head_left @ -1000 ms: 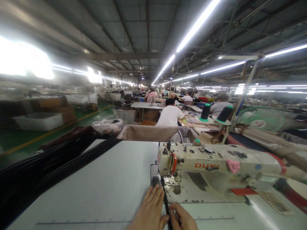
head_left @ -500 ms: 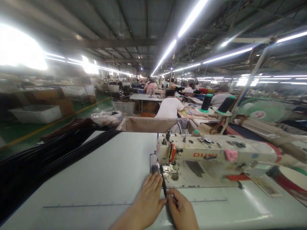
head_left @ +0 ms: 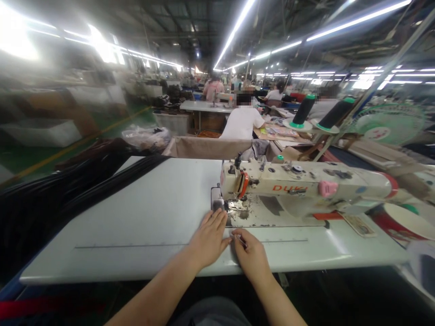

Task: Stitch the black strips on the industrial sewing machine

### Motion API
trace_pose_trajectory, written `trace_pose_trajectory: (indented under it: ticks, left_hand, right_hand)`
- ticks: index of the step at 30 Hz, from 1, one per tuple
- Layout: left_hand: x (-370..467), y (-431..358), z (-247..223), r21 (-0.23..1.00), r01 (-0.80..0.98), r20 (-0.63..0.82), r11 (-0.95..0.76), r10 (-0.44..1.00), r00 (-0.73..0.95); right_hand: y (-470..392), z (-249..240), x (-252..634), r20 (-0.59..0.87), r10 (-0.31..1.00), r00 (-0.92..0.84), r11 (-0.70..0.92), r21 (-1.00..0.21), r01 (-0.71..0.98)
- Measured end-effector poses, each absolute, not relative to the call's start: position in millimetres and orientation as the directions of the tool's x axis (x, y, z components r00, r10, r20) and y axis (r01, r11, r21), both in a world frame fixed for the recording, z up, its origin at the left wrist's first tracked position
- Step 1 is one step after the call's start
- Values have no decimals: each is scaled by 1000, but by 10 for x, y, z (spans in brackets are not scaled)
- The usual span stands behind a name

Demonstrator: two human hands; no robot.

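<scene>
A white sewing machine (head_left: 302, 181) stands on the pale table (head_left: 149, 208), its needle end to the left. My left hand (head_left: 210, 236) lies flat with fingers stretched out, fingertips at the plate just left of the presser foot (head_left: 236, 206). Close to its right, my right hand (head_left: 246, 249) is closed, thumb and forefinger pinched beside my left thumb. A small thin shiny item shows between its fingers, too small to name. Any material under my left hand is hidden.
Long black material (head_left: 102, 194) drapes over the table's left side. Behind the table are a fabric-lined bin (head_left: 204, 147) and a person in a white shirt (head_left: 239, 122). Black thread cones (head_left: 303, 111) and a green fan (head_left: 387, 124) stand at right. A red strip (head_left: 328, 216) lies beside the machine.
The view has tipped down, showing the table's front edge and my forearms. The dark strip seen between my hands before no longer shows there. Both hands keep nearly the same pose.
</scene>
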State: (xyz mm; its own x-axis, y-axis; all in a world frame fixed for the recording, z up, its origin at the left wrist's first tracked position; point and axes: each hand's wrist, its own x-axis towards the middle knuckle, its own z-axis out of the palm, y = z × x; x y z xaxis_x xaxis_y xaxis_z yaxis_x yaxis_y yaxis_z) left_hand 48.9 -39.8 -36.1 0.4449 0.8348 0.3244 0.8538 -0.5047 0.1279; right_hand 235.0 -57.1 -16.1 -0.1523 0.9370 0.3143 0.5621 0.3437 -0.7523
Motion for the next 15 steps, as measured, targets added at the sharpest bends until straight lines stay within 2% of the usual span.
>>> trace_pose_trajectory:
  ticks: [8,15]
  left_hand:
    - [491,-250,-300,199,841,274,-503,853,445]
    - [268,261,-237,426,776,291,-465,883,369]
  right_hand:
    - [-571,-145,2344,334,928,-164,364,-730,578]
    - [-576,-173,2360,319,936,-152,343,-717,607]
